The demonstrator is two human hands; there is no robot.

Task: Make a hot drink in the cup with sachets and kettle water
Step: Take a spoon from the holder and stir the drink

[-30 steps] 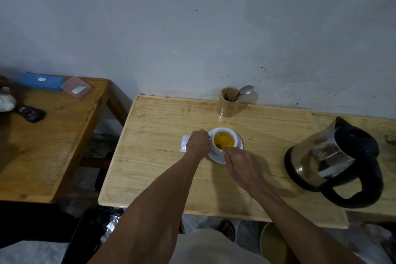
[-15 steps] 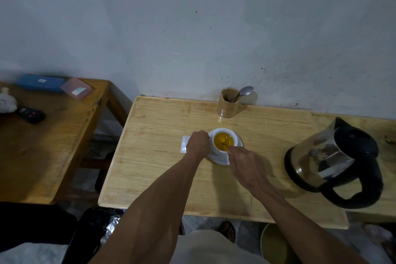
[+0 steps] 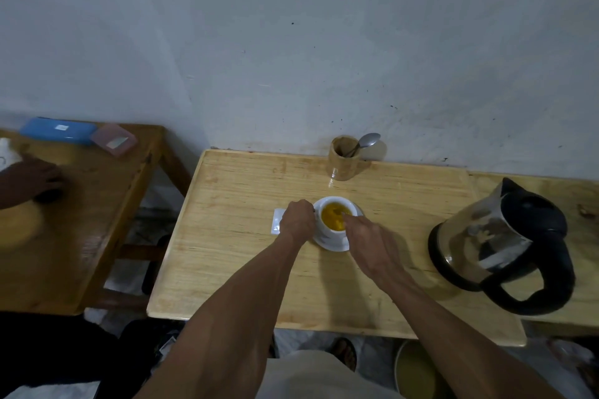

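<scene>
Head view shows us at the stirring stage: the white cup point(image 3: 337, 215) sits on its saucer point(image 3: 334, 244) near the middle of the table point(image 3: 227, 236), filled with amber liquid. Our left hand point(image 3: 296, 220) is curled against the cup's left side, steadying it, and partly covers a white sachet point(image 3: 277, 220) lying flat just left of the saucer. Our right hand point(image 3: 369, 236) has its fingers pinched together over the cup's near-right rim, apparently on a stirrer dipping into the drink; the tool itself is too small to make out.

Compared with half a second ago, the right hand has shifted slightly around the rim while the left has stayed put, so we judge the stirring is ongoing. A new change is at the far left: another person's hand point(image 3: 29, 181) now rests on the side table point(image 3: 97, 220).

The kettle point(image 3: 505, 246) stands well to the right, untouched. A wooden holder point(image 3: 345, 157) with a spoon point(image 3: 368, 141) sits by the wall. Water and powder look already in; little remains.
</scene>
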